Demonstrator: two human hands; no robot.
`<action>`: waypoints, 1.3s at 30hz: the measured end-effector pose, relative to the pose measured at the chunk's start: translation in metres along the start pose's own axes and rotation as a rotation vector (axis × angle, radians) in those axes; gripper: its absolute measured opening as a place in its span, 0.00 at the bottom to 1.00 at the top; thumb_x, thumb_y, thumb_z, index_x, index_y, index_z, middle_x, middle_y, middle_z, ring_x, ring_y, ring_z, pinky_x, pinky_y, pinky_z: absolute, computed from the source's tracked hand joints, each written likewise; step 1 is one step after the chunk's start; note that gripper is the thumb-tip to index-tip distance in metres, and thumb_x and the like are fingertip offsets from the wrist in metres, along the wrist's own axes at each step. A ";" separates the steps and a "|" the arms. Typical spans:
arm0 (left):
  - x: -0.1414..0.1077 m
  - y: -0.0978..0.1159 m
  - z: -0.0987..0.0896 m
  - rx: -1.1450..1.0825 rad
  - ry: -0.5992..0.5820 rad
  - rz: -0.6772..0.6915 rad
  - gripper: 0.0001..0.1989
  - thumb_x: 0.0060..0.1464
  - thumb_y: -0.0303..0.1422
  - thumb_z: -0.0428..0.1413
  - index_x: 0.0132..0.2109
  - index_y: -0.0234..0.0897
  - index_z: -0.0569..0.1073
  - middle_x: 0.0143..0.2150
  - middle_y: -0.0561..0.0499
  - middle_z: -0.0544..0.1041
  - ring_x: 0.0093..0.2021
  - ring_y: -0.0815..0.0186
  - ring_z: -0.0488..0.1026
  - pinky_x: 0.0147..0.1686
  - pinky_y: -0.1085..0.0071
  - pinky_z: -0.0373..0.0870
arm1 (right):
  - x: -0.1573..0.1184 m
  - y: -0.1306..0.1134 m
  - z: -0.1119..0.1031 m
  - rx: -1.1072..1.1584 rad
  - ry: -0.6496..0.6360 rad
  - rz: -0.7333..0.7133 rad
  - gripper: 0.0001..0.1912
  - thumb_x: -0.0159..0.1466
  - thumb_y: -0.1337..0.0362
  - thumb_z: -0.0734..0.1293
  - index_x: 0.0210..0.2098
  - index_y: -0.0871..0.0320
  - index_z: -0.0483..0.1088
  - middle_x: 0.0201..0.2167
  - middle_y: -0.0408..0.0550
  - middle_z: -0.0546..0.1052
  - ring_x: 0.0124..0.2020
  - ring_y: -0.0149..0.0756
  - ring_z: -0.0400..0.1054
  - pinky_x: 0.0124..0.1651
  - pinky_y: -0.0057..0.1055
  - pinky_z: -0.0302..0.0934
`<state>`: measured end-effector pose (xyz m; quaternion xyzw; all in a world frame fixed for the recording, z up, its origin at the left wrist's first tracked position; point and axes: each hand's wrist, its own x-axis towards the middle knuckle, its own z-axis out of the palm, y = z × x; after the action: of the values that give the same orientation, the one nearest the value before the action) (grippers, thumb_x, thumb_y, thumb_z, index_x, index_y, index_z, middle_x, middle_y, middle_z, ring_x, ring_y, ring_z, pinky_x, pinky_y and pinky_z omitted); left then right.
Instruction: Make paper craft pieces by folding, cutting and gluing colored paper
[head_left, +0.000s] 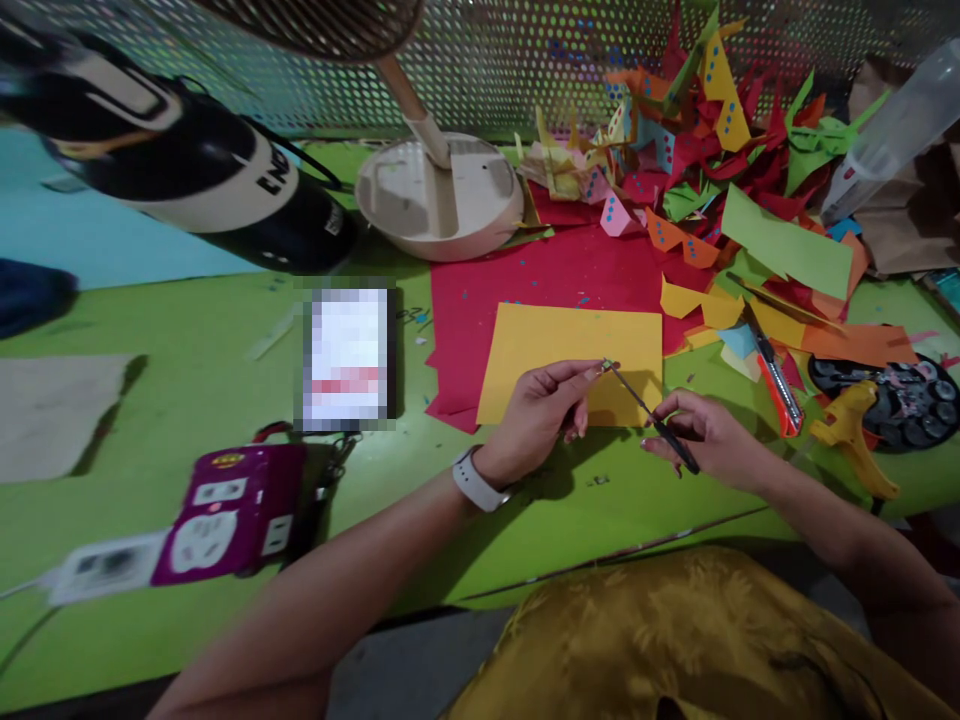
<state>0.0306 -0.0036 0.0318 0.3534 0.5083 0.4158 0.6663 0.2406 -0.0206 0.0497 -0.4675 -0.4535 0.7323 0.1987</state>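
Over the yellow sheet of paper [570, 335], my left hand [536, 410] pinches a tiny greenish piece [607, 365] between thumb and fingertips; its exact kind is too small to make out. My right hand [709, 430] is closed around the dark handle of a slim pair of scissors [643, 403]. Their thin tip points up and left and meets the tiny piece at my left fingertips. The yellow sheet lies on larger red paper [555, 265] with small blue specks on it.
Cut paper shapes [675, 150] pile up at the back right. A box cutter [780, 385], a yellow glue gun [847, 430] and a black round tray [900, 410] sit at right. Leftward are a phone [349, 350], purple power strip [225, 510], bottle [225, 170] and fan base [472, 200].
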 end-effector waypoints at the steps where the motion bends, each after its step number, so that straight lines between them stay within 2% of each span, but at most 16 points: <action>1: 0.000 0.000 0.000 0.001 0.001 -0.003 0.11 0.50 0.39 0.64 0.39 0.39 0.82 0.11 0.59 0.65 0.11 0.75 0.55 0.11 0.77 0.48 | 0.000 0.000 0.000 0.001 0.002 -0.002 0.25 0.50 0.53 0.78 0.33 0.54 0.61 0.18 0.32 0.66 0.19 0.24 0.58 0.22 0.25 0.59; 14: 0.001 0.000 0.002 -0.017 -0.004 -0.016 0.06 0.53 0.34 0.62 0.37 0.39 0.81 0.11 0.57 0.67 0.10 0.75 0.57 0.11 0.77 0.51 | 0.002 0.003 -0.001 -0.015 0.005 0.012 0.23 0.51 0.55 0.78 0.33 0.54 0.61 0.18 0.32 0.66 0.19 0.24 0.59 0.22 0.26 0.60; 28: 0.003 0.001 0.001 -0.034 -0.015 -0.035 0.12 0.52 0.38 0.63 0.39 0.34 0.79 0.11 0.59 0.68 0.11 0.76 0.58 0.12 0.80 0.52 | -0.005 -0.004 -0.002 -0.049 0.050 0.027 0.24 0.52 0.49 0.76 0.35 0.55 0.63 0.20 0.34 0.66 0.19 0.25 0.63 0.23 0.26 0.60; 34: 0.002 0.002 0.000 -0.065 -0.009 -0.029 0.11 0.52 0.38 0.62 0.39 0.34 0.79 0.12 0.59 0.69 0.11 0.77 0.58 0.12 0.80 0.51 | -0.008 -0.009 0.000 -0.039 0.040 0.056 0.24 0.50 0.52 0.78 0.35 0.55 0.64 0.20 0.34 0.66 0.20 0.26 0.62 0.24 0.26 0.61; 39: 0.001 0.003 0.001 -0.067 -0.040 -0.016 0.11 0.53 0.38 0.62 0.38 0.34 0.80 0.12 0.59 0.69 0.11 0.78 0.58 0.12 0.80 0.51 | -0.006 -0.005 0.002 -0.044 0.040 0.049 0.24 0.50 0.52 0.78 0.36 0.55 0.64 0.19 0.33 0.65 0.21 0.26 0.61 0.23 0.26 0.58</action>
<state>0.0307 -0.0013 0.0344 0.3351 0.4835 0.4202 0.6909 0.2414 -0.0237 0.0575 -0.4975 -0.4537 0.7173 0.1792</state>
